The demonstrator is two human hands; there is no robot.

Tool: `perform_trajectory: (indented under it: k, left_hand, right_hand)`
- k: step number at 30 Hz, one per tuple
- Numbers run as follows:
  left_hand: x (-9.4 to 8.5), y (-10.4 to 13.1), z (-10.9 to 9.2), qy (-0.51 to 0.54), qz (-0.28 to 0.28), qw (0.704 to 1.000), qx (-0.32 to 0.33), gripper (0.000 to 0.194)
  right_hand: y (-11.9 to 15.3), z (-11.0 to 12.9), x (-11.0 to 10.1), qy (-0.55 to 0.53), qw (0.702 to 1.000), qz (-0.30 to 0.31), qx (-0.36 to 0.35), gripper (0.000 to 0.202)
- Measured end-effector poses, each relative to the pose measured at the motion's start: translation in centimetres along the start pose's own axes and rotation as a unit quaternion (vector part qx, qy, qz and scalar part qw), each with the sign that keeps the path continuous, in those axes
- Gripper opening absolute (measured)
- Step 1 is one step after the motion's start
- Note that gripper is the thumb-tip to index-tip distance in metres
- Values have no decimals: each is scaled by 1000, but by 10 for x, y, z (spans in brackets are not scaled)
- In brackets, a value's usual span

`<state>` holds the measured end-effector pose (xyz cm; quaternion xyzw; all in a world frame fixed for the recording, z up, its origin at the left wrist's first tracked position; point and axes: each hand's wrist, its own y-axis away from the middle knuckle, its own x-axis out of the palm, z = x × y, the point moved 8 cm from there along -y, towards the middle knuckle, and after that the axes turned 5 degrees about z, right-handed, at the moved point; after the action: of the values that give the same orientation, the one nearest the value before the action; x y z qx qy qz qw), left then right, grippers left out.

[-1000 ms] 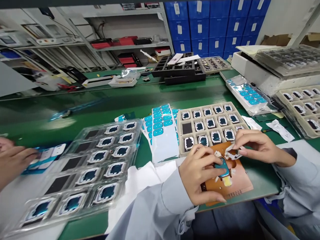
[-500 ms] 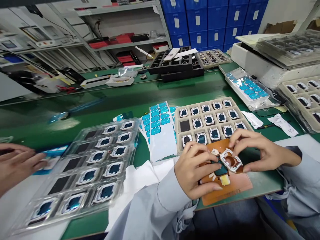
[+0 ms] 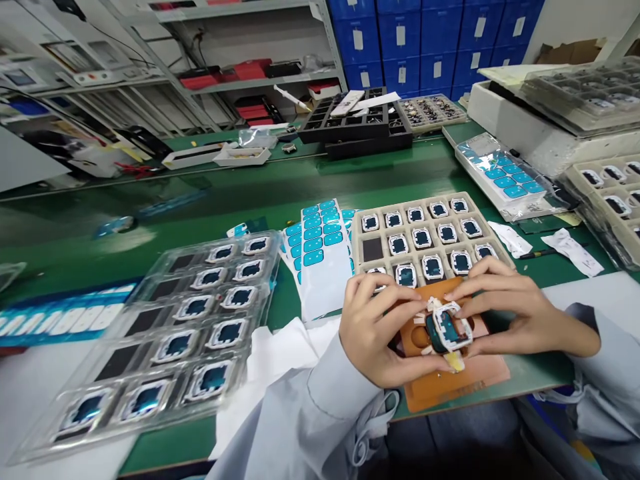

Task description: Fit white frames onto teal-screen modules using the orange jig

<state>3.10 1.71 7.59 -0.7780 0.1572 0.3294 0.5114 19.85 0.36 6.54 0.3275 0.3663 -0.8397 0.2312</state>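
Over an orange pad (image 3: 453, 387), my right hand (image 3: 523, 313) grips a white rounded-square frame (image 3: 441, 327) by its right side between thumb and fingers. The frame lies against a dark glass-like piece (image 3: 433, 335), overlapping it. My left hand (image 3: 383, 330) is closed around the left side of that dark piece, thumb below and fingers above. A yellow tab (image 3: 455, 361) sticks out below, near my left thumb tip. Small white bits show at the piece's upper edge. How the frame and dark piece join is hard to make out.
Behind the hands stands a beige tray (image 3: 373, 250) of similar framed pieces. Sheets of blue stickers (image 3: 320, 280) lie left of it. A clear plastic tray (image 3: 150, 353) holds more frames at left, beside white tissue (image 3: 280, 347). Black trays (image 3: 367, 143) sit farther back.
My right hand has moved left, bringing the white frame from beside the dark piece onto it. My left thumb has shifted toward the yellow tab. Another person's hand has left at far left.
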Motion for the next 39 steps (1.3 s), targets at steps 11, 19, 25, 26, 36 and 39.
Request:
perform_trajectory:
  k: [11, 19, 25, 26, 36, 39]
  left_hand:
    - [5, 4, 2, 7, 6, 999, -33, 56]
    - [12, 6, 4, 24, 13, 999, -40, 49]
    - [23, 10, 21, 103, 67, 987, -100, 53]
    - [24, 10, 22, 134, 77, 982, -107, 55]
    - [37, 14, 25, 145, 160, 968, -132, 96]
    - [15, 24, 78, 37, 68, 961, -266, 71]
  right_hand:
    - [0, 8, 13, 16, 1000, -17, 8, 28]
    - [1, 8, 14, 13, 1000, -12, 22, 25]
    - [2, 5, 17, 11, 1000, -1, 13, 24]
    - [3, 4, 16, 5, 1000, -7, 14, 27]
    - [9, -24, 35, -337, 937, -46, 77, 56]
    - [10, -30, 37, -396, 912, -28, 99, 55]
